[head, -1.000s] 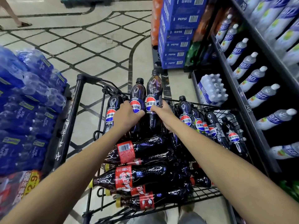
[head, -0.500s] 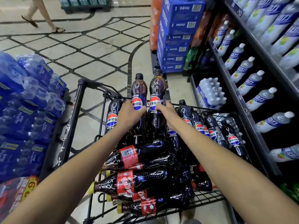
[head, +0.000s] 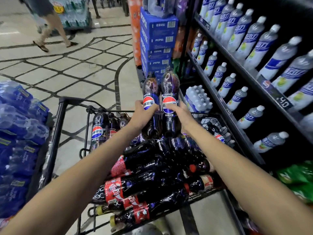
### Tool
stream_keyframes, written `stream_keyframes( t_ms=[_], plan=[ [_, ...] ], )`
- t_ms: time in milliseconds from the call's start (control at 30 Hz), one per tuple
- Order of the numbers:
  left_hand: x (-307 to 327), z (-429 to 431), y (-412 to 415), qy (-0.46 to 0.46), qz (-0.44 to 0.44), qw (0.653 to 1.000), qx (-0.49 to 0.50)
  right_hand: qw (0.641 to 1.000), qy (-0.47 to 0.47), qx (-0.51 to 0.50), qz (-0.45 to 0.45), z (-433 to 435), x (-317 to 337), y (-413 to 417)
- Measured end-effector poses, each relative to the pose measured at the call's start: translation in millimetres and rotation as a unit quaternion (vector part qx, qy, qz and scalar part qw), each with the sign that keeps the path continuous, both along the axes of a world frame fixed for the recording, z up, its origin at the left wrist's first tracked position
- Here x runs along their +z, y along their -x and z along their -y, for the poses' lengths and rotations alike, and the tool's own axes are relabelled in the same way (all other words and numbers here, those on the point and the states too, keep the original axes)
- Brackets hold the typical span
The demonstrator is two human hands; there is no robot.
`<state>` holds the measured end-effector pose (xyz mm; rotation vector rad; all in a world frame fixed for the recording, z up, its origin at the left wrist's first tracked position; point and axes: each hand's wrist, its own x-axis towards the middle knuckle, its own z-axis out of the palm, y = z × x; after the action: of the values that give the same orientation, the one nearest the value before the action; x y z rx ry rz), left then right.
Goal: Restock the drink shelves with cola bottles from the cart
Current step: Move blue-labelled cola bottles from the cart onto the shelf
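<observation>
Lifting step: left hand, right hand each clamped round a dark blue-labelled plastic cola bottle, above black wire cart; next, carry to black metal shelves, frame right.

Supermarket drinks aisle: price-tagged shelves, rows of bottles, stacked Pepsi cartons, wire cart.

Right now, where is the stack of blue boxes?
The stack of boxes stands upper centre in the head view, beyond the cart, left of the drink shelves and behind the two raised bottles.
</observation>
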<state>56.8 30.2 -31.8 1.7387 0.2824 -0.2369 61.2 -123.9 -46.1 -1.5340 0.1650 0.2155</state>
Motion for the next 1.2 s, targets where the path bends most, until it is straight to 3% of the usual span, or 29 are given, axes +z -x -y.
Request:
stream_keyframes(
  t_ms=[200,300,467,633,933,1200],
  plan=[
    [5,72,38,0.018,-0.034,0.997,-0.066,0.996,0.044,-0.074,0.032,69,9,58],
    [2,113,71,-0.003,-0.01,0.996,-0.093,0.99,0.07,-0.115,0.03,108,10,101],
    [-2,179,146,0.036,-0.036,0.983,-0.176,0.978,0.054,-0.201,0.011,167,5,198],
    [-8,231,238,0.103,-0.07,0.956,-0.264,0.954,0.034,-0.297,-0.034,218,-8,313],
    [-14,326,397,0.12,-0.071,0.893,-0.427,0.893,0.036,-0.443,-0.074,281,-13,512],
    [-8,423,481,0.148,-0.126,0.846,-0.497,0.839,0.062,-0.532,-0.098,352,-1,615]
  ],
)
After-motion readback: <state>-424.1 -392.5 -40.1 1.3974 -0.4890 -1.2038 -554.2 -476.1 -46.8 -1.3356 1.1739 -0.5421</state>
